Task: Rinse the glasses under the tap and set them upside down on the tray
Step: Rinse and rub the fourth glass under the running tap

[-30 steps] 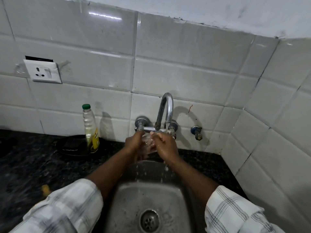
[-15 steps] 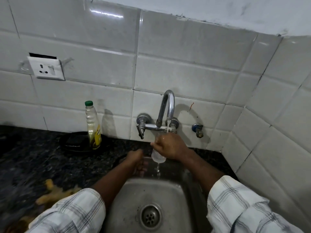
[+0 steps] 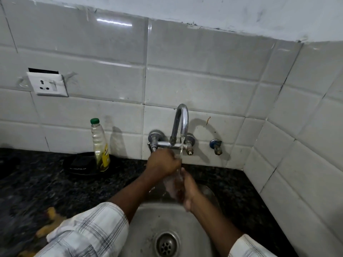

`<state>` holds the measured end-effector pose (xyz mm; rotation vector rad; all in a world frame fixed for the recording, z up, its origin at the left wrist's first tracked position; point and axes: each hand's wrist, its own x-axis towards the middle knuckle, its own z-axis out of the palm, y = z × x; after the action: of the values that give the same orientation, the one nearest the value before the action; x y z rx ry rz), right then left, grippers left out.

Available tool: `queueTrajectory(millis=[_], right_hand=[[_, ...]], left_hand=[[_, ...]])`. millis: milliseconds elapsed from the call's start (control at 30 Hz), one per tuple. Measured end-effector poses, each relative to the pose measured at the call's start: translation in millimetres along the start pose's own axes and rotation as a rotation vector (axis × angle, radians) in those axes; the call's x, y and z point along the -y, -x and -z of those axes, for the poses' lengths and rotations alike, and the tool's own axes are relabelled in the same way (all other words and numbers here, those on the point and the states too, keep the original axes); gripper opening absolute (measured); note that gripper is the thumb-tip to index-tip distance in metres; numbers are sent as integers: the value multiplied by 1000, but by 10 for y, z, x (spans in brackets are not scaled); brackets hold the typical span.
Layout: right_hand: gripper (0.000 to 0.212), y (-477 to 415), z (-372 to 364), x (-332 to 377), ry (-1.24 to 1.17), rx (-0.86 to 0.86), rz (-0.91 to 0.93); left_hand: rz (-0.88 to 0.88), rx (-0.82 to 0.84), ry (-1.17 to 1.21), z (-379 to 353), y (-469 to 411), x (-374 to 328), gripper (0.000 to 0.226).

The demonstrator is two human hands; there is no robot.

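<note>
A clear glass [image 3: 171, 182], blurred, is held tilted over the steel sink [image 3: 148, 225] under the running water from the chrome tap [image 3: 181, 119]. My right hand [image 3: 188, 190] grips the glass from the right and below. My left hand [image 3: 163, 162] is above it, just under the tap's left handle [image 3: 153, 140], with fingers curled over the glass's upper end. The stream falls between the two hands. No tray is in view.
A plastic bottle with a green cap [image 3: 100, 145] stands on the dark granite counter [image 3: 46, 182] left of the tap, beside a black object [image 3: 81, 163]. Yellow-brown scraps [image 3: 50, 219] lie at the lower left. A wall socket [image 3: 47, 84] and a small valve [image 3: 216, 146] sit on the tiles.
My left hand rose from low in the sink to the top of the glass near the tap. My right hand and the glass dropped lower under the stream.
</note>
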<state>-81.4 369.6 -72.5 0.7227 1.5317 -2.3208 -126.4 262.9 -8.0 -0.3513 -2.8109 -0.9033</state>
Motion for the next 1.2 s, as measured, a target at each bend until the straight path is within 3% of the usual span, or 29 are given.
queueTrajectory(millis=[67,167,367,500,633,733,800,867,1067,1200], right_hand=[[68,4,46,-122,-126,140,-109],[75,46,66,-137,-177,138,-74],[60,12,99,16,-184,180,49],[54,68,-6,64,37,67,90],[39,150,-101,347,375,-117,364],[44,169,-79,562,940,-161,660],[52,192,-65,651,1352,-103,838],[58,198,-56,723,1586,-51,944],[64,215,-57,919,1731,-26,988],[61,236,-59,974,1716,-45,986]], left_hand=[[-156,72,-135,42,-10,-124,25],[-232,79,-132,9,-20,-180,28],[-120,-118,69,-29,96,10,32],[2,-58,116,30,88,163,42],[113,131,278,82,43,346,47],[303,232,328,89,11,507,45],[365,156,285,108,-36,584,38],[408,53,254,165,-87,607,40],[337,-107,226,393,-199,432,36],[301,-124,205,431,-253,335,35]])
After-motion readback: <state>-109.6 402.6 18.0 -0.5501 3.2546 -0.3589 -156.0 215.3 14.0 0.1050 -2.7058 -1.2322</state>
